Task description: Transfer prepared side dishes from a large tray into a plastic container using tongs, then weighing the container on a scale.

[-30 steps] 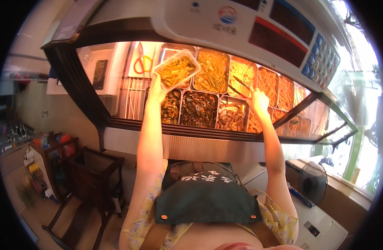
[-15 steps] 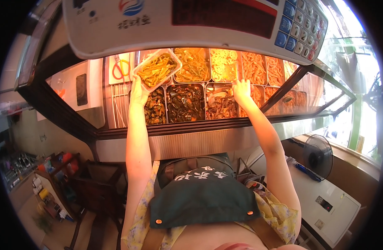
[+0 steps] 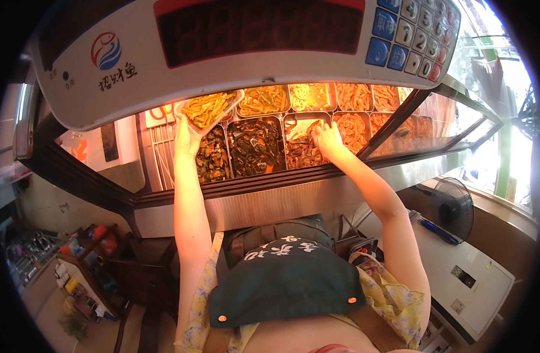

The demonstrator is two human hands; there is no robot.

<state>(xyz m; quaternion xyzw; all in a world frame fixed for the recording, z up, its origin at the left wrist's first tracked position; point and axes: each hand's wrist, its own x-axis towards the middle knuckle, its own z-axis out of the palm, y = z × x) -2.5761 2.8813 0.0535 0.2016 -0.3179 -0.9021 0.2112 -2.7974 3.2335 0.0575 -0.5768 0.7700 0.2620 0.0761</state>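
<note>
My left hand [image 3: 186,140] grips a clear plastic container [image 3: 237,101] by its near-left edge. Yellow-green pickled strips [image 3: 206,110] fill it, and it is tilted above the trays. My right hand [image 3: 329,141] is over a metal tray of brownish sliced food [image 3: 303,154], its fingers bent down at the food. Whatever those fingers pinch, if anything, is too small to make out. Between my hands lies a tray of dark, glossy leafy food [image 3: 255,147]. Dark mixed pieces [image 3: 213,159] fill the tray beside my left wrist.
A white scale with a keypad [image 3: 270,73] overhangs the far side of the display case. Farther trays hold yellow slices [image 3: 311,96] and orange strips [image 3: 353,97]. The case's dark frame [image 3: 240,187] runs under my forearms. A fan [image 3: 452,209] stands at the right.
My right hand has moved left and nearer, down to the brownish sliced food. The left hand still holds the container. The view has shifted, so the scale shows larger.
</note>
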